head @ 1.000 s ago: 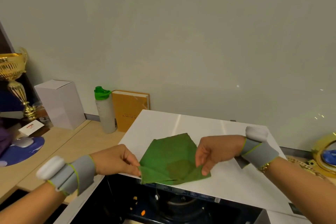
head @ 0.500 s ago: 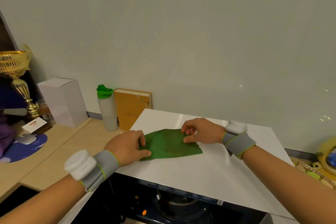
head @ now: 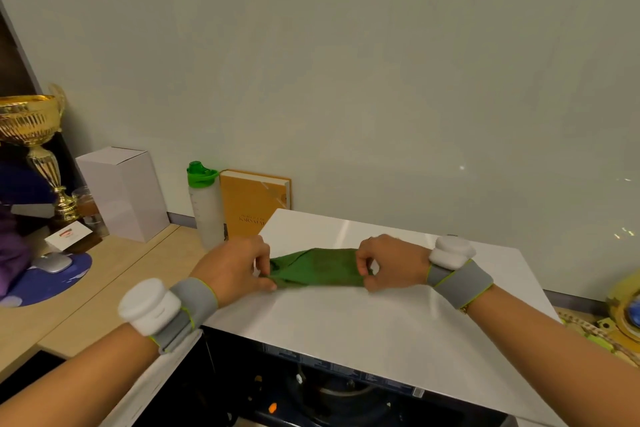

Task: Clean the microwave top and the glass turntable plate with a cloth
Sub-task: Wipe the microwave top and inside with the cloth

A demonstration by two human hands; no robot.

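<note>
Fingers [head: 265, 258] of the left hand [head: 235, 270] are pinched tight on the left end of the folded green cloth [head: 317, 269], thumb underneath at the near edge, and the fingers [head: 360, 258] of the right hand [head: 391, 265] are curled shut on the opposite end. Between the two pinches the cloth lies stretched in a narrow band, resting on the glossy white microwave top [head: 381, 322].

Ahead of the knuckles there's a strip of bare white surface running to the back edge, right against the pale wall [head: 346, 80]. Nearer the body from the fingertips, a wide bare stretch of white runs to the front edge. Below that edge the dark open cavity [head: 329, 395] shows; something round sits inside, too dim to call. Right of the right hand, bare panel carries on to the far corner.

Left of the left hand the side edge is close, and just beyond it stand a translucent bottle with a green cap [head: 204, 204] and an orange hardcover book [head: 254, 204] leaning on the wall. Farther left sit a white cardboard box [head: 123, 192] and a gold trophy cup [head: 33, 135] on the light wooden counter [head: 104, 288]. Both wrists wear grey bands with white pucks.
</note>
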